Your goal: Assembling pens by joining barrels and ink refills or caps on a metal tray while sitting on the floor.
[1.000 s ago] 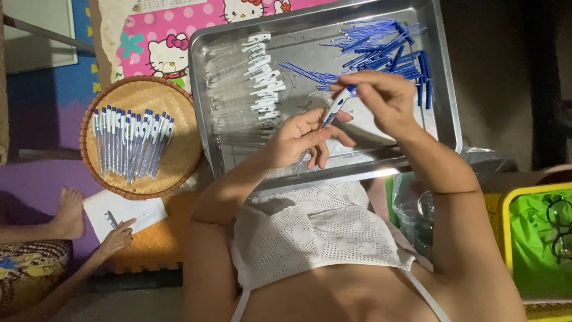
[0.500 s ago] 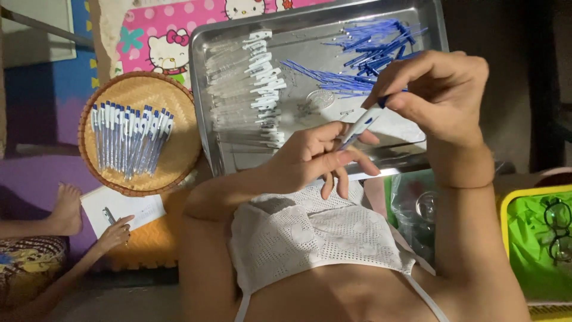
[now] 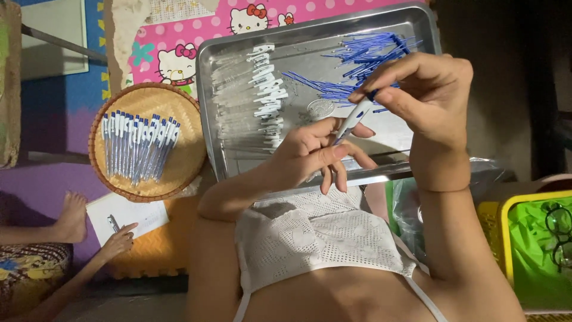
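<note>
Both my hands hold one white pen [image 3: 353, 121] with blue trim, above the near edge of a metal tray [image 3: 238, 158]. My left hand [image 3: 313, 154] pinches the pen's lower end. My right hand [image 3: 426, 89] grips its upper end with the fingertips. On the tray lie a heap of thin blue refills [image 3: 363, 56], a row of white pen parts [image 3: 266, 83] and several clear barrels [image 3: 232, 116]. Left of the tray a round woven basket [image 3: 187, 161] holds several finished white-and-blue pens [image 3: 138, 146].
At lower left another person's hand [image 3: 119, 241] rests on a sheet of paper [image 3: 128, 214] with a pen, their foot [image 3: 71, 217] beside it. A yellow-rimmed green bin [image 3: 524, 238] with spectacles [image 3: 557, 235] stands at right. A pink cartoon-cat mat [image 3: 196, 36] lies beyond the tray.
Both hands have drawn back from the refill heap toward my body with the pen. The pen has tilted more upright, and my right hand now grips its top end.
</note>
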